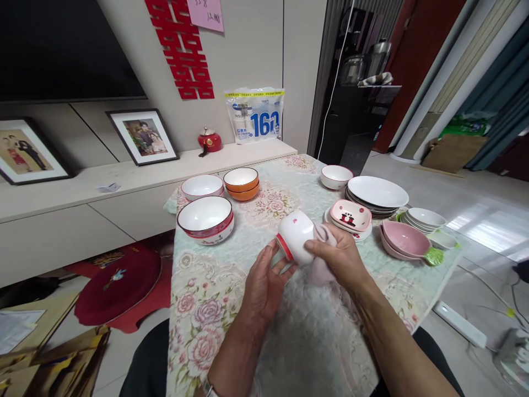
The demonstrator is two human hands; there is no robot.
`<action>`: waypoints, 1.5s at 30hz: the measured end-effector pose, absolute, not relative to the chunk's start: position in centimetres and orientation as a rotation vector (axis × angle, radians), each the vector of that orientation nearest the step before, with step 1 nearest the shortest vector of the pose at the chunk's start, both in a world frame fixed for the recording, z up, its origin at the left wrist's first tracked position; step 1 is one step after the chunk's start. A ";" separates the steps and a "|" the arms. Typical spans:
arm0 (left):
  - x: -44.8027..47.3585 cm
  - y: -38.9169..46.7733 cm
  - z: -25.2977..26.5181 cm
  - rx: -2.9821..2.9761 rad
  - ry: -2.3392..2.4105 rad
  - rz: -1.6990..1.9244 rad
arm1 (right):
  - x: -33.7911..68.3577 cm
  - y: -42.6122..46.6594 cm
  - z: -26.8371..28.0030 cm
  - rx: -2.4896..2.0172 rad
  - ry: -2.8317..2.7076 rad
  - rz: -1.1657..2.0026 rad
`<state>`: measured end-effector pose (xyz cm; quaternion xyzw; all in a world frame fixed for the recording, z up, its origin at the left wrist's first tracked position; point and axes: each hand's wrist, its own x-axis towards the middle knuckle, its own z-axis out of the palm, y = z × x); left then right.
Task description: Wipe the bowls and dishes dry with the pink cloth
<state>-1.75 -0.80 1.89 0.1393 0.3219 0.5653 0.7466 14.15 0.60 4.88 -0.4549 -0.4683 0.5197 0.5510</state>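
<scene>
Head view: we've got the white bowl [303, 229] held up over the middle of the flowered tablecloth [215, 309], tipped on its side with the red foot facing left. Our left hand [264, 281] is part-curled, fingers around that foot. Our right hand [341, 251] is closed on a bunched cloth [322, 270] at the rim, thumb against the bowl's outside. Can't tell how firm either grip is.

For elbow room, there's bare tablecloth between the bowl and the red-rimmed bowls [206, 220] near the left edge. The right is tighter: the cat-print dish [351, 214] sits just beyond our right hand, and the pink bowls [405, 240] are nearer the right edge.
</scene>
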 end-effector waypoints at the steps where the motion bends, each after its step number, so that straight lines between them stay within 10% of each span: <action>1: -1.8 -0.9 2.0 0.335 0.697 1.225 | 14.0 0.6 4.8 -1.128 -1.190 1.139; 12: -1.6 -1.5 1.9 0.500 0.627 1.278 | 12.0 -1.4 5.6 -1.233 -2.308 0.648; 16: -1.7 -1.5 2.0 0.480 0.668 1.220 | 14.1 -0.9 6.8 -1.115 -2.123 0.867; 27: -1.6 -2.0 1.9 0.518 0.671 1.068 | 14.9 0.0 5.9 -1.242 -1.920 0.044; 45: -1.0 -2.0 2.3 0.641 0.771 1.230 | 13.4 0.4 4.0 -1.438 -2.350 0.319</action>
